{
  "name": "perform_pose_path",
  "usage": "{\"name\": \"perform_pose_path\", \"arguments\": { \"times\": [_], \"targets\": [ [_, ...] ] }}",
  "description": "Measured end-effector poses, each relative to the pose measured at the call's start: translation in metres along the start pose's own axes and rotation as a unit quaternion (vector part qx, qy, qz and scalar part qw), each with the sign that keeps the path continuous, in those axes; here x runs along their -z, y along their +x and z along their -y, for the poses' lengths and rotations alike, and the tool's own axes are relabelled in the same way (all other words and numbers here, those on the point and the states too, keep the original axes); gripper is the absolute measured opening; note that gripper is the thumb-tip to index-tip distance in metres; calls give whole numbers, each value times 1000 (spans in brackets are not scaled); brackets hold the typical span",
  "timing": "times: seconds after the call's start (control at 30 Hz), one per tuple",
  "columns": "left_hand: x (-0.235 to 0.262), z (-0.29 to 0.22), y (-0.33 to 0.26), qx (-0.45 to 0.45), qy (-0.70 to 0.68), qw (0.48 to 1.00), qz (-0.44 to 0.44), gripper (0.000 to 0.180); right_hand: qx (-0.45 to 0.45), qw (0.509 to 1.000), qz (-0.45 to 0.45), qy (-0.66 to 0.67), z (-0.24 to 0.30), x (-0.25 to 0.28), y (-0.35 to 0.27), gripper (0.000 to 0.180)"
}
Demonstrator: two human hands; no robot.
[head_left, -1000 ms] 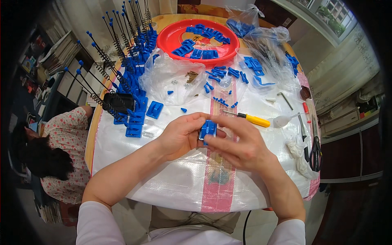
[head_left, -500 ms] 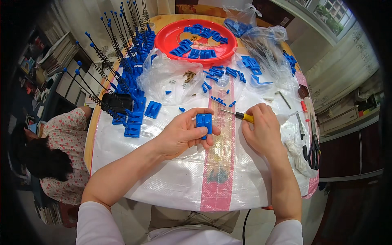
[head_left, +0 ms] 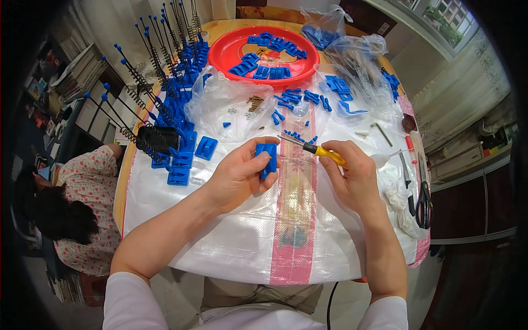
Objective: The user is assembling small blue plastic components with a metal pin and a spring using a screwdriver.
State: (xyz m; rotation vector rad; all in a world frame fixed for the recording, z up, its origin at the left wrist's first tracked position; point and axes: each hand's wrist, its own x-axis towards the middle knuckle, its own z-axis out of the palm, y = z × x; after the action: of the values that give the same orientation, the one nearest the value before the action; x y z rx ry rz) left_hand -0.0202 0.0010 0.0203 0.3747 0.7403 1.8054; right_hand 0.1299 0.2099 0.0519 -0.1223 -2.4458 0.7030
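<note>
Between the thumb and fingers of my left hand [head_left: 236,175] is a blue plastic part [head_left: 267,157], tilted and partly covered by the thumb. My right hand [head_left: 352,171] grips a screwdriver [head_left: 329,154] with a yellow and black handle. Its metal shaft points left, and the tip is close to my left fingertips, near the blue part's upper right. Whether the tip touches anything, I cannot tell. Several small blue caps [head_left: 296,135] lie just beyond the screwdriver. Past them are brass screws [head_left: 255,103] on a clear plastic bag [head_left: 220,104].
Blue bases with tall black springs [head_left: 179,118] crowd the left side. A red basin [head_left: 220,52] holding blue parts stands at the back. Toward the right lie a hex key [head_left: 381,133], scissors [head_left: 423,204] and a knife [head_left: 410,199]. Another person [head_left: 88,209] sits at the left.
The blue part has turned in my left hand, which moved slightly left. My right hand has brought the screwdriver up and leftward, its tip now near the left fingers.
</note>
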Motion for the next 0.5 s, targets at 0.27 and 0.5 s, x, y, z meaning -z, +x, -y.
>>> {"name": "perform_pose_path", "arguments": {
  "times": [0.27, 0.5],
  "targets": [
    [2, -1, 2, -27, 0, 998, -53, 37, 58, 998, -24, 16, 6, 6, 3, 16],
    [6, 1, 2, -38, 19, 999, -31, 37, 69, 997, -23, 24, 6, 3, 1, 14]
  ]
}}
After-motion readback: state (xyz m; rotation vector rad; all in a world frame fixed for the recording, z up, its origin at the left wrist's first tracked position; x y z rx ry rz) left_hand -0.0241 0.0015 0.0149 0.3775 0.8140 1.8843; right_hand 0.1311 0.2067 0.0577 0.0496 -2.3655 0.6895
